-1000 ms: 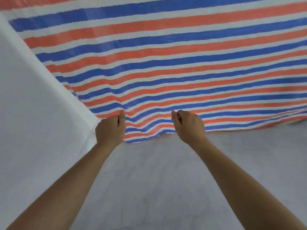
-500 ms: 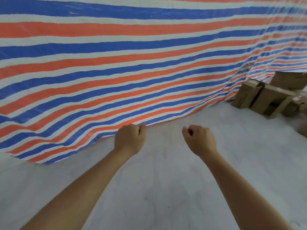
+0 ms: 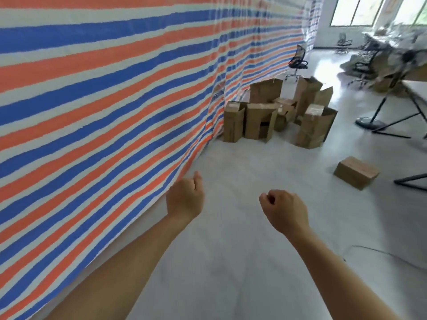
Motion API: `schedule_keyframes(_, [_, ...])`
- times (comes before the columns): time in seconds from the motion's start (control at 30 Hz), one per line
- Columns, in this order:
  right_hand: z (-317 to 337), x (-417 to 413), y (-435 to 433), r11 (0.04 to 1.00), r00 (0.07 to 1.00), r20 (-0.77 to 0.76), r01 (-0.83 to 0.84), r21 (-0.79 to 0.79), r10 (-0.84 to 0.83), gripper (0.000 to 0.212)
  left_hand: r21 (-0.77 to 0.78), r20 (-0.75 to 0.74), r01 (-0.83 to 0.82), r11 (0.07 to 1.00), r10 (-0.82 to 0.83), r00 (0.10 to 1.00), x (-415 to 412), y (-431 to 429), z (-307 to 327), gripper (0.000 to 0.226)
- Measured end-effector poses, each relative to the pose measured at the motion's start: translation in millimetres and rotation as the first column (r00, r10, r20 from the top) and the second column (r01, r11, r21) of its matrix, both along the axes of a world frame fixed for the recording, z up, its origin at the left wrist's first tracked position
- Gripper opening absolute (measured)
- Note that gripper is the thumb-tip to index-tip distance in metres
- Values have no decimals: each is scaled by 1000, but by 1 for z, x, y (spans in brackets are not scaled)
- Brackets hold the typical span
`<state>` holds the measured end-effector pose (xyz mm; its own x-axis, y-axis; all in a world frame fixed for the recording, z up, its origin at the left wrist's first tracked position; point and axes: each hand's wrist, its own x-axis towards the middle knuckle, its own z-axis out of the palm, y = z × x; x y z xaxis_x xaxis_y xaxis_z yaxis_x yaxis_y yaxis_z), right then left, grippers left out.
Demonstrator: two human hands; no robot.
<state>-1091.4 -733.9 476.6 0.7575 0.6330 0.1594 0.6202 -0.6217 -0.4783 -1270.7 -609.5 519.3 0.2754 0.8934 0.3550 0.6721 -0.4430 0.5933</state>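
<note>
Landmark: a striped tarp [image 3: 104, 112] in blue, orange and white bands is hung upright like a wall. Its lower hem is seen just above the floor [image 3: 231, 262].
Tarp condition: the sheet is largely flat, and a few creases are gathered in the hem stretch nearest the left hand.
Left hand [image 3: 184, 198]: it is held against the tarp's hem as a fist, with the thumb raised along the fabric.
Left grip: the fingers are hidden behind the back of the hand, so it cannot be told whether the hem is pinched or only touched.
Right hand [image 3: 285, 210]: it is held clear of the tarp, out over the floor on the side away from the sheet.
Right grip: the fingers are curled into a loose fist and nothing is held in them.
Cardboard boxes [image 3: 261, 118]: a cluster of opened brown cartons is stood on the floor against the tarp's foot, further along it than the hands.
Single box [image 3: 355, 173]: one closed carton is laid on the floor well apart from the tarp.
Office chair [image 3: 298, 62]: a black swivel chair is parked near the tarp's far end, beyond the cartons.
Cable [image 3: 381, 252]: a thin dark line is seen on the floor, well apart from the tarp.
</note>
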Motion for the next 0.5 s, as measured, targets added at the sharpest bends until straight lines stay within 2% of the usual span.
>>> schedule_keyframes(0.1, [-13, 79, 41, 999, 998, -29, 49, -21, -50, 45, -124, -3, 51, 991, -51, 999, 82, 40, 0, 38])
schedule_keyframes(0.17, [-9, 127, 73, 998, 997, -51, 53, -16, -54, 44, -140, -9, 46, 989, -47, 999, 134, 73, 5, 37])
schedule_keyframes(0.27, [9, 189, 131, 999, 998, -53, 38, -7, -38, 43, -26, -1, 28, 999, -28, 1000, 195, 132, 16, 41])
schedule_keyframes(0.5, [22, 291, 303, 999, 998, -42, -36, 1, 36, 43, 77, 60, -93, 993, 88, 994, 291, 310, 1, 53])
